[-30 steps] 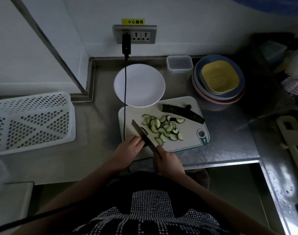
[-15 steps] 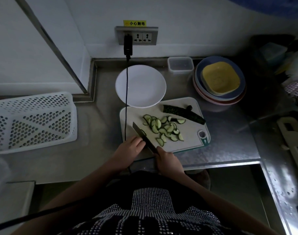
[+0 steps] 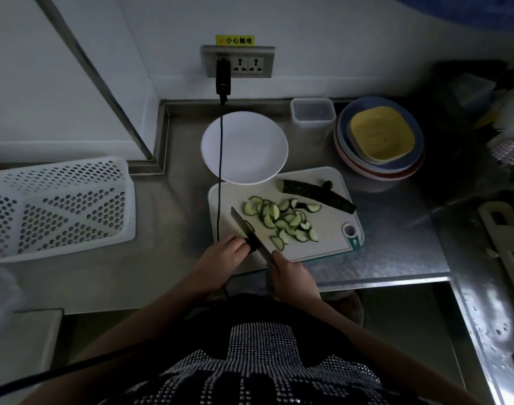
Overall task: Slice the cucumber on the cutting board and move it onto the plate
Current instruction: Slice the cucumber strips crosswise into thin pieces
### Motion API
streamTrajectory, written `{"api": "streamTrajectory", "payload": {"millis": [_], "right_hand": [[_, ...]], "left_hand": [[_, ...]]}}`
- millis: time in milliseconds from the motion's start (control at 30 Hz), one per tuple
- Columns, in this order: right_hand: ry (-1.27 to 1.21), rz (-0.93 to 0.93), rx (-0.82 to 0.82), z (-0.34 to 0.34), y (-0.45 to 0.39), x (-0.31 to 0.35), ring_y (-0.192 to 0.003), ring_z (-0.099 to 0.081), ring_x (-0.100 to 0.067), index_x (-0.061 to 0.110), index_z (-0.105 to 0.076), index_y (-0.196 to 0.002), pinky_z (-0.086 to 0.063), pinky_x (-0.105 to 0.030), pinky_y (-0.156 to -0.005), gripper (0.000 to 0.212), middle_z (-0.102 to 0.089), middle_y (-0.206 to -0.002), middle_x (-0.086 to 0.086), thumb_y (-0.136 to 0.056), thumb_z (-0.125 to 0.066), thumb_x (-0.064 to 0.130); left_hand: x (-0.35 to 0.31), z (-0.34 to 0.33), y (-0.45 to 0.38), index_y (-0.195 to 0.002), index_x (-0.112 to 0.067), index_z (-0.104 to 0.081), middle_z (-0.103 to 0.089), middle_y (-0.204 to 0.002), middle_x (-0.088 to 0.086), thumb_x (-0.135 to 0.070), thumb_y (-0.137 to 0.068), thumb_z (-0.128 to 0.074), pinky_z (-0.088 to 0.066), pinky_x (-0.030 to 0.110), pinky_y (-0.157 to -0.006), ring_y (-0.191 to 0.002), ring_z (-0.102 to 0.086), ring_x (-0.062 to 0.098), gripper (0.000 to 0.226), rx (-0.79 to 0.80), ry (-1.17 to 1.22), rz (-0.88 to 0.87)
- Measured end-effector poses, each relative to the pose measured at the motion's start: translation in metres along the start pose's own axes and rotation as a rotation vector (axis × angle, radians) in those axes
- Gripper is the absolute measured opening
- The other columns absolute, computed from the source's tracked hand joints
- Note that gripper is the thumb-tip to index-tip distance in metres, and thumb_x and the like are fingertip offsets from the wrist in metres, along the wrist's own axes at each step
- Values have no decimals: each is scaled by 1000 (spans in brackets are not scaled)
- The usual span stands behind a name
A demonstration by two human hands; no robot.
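On the white cutting board, the right hand grips the knife by its handle, blade angled across the board's near-left corner. The left hand curls its fingers on a dark cucumber stub against the blade. Cucumber slices lie mid-board, an uncut cucumber piece beyond them. The white plate sits just behind the board.
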State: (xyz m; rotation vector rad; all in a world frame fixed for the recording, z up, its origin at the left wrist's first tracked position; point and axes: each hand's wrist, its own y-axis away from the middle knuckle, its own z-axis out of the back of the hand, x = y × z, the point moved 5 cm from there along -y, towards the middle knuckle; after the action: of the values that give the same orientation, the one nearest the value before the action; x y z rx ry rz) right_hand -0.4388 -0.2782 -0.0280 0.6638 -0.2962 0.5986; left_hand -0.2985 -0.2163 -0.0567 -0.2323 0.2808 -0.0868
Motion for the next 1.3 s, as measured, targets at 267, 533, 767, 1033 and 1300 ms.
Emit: {"api": "streamTrajectory", "payload": {"millis": [267, 533, 767, 1033, 1300], "right_hand": [[-5, 6, -14, -1, -1, 3, -93, -60, -41, 13, -42, -108, -38, -37, -64, 19, -63, -100, -23, -101, -38, 30], [43, -16, 21, -8, -4, 4, -92, -61, -41, 13, -39, -107, -41, -38, -66, 16, -63, -100, -22, -101, -35, 28], [71, -44, 53, -12, -6, 3, -94, -62, -39, 16, -38, -107, -45, -40, -70, 11, -62, -102, -20, -96, -38, 19], [-24, -54, -93, 4, 0, -3, -92, -61, -41, 13, -43, -104, -37, -37, -63, 15, -65, -98, -22, -101, -38, 27], [2, 22, -20, -2, 2, 5, -93, -60, -43, 12, -42, -106, -39, -39, -64, 21, -63, -100, -23, -101, -38, 33]], "left_hand": [[1, 1, -1, -93, -4, -68, -62, -89, 9, -12, -86, -44, -54, 37, -60, -87, -53, 23, 25, 4, 7, 30], [0, 2, -1, -87, -5, -67, -61, -86, 9, -9, -84, -45, -55, 37, -61, -87, -50, 23, 23, -22, -9, 52], [2, -3, -1, -86, -4, -64, -59, -86, 10, -7, -82, -46, -53, 39, -59, -84, -51, 25, 18, 14, -4, 57], [0, 3, -2, -87, -7, -67, -62, -85, 8, -11, -84, -45, -54, 35, -65, -84, -52, 23, 23, 3, -5, 18], [1, 5, 0, -94, -3, -70, -64, -89, 9, -14, -83, -41, -55, 34, -64, -91, -48, 20, 33, 26, 57, 63]]}}
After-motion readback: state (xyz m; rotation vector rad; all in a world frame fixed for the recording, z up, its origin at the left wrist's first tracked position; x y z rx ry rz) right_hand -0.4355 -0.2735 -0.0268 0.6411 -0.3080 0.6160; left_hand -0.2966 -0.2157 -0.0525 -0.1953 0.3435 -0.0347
